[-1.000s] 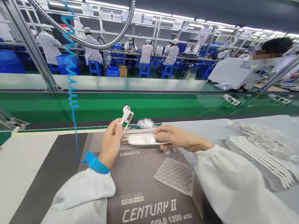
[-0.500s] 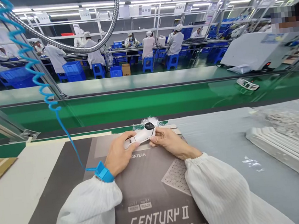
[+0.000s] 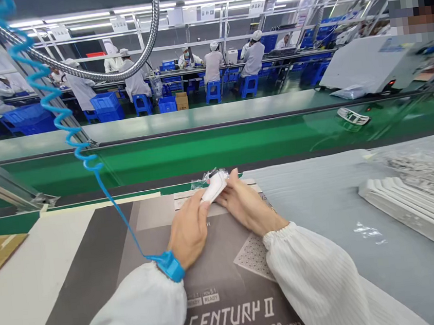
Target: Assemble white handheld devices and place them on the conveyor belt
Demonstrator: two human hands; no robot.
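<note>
Above the far end of a dark printed cardboard sheet [image 3: 220, 265], a small white handheld device [image 3: 215, 186] with a dark end is held tilted. My left hand [image 3: 190, 227] grips its near end between thumb and fingers, with a blue wrist strap [image 3: 169, 265] on that wrist. My right hand [image 3: 246, 203] is around the device's right side, thumb raised and the other fingers behind it, partly hidden. Crinkled clear plastic [image 3: 220, 173] lies just past the device. The device's exact kind I cannot make out.
A blue coiled cord [image 3: 60, 114] runs from the strap up the left side. White curved plastic parts [image 3: 412, 214] lie in a row at right, near bagged small parts [image 3: 427, 166]. Beyond is a green conveyor belt [image 3: 200, 148] carrying a white part [image 3: 353, 116]. Several people sit farther back.
The device has been turned so its plain white side faces me and the black piece on top is mostly out of sight. My left hand has shifted right, and my right thumb has lifted.
</note>
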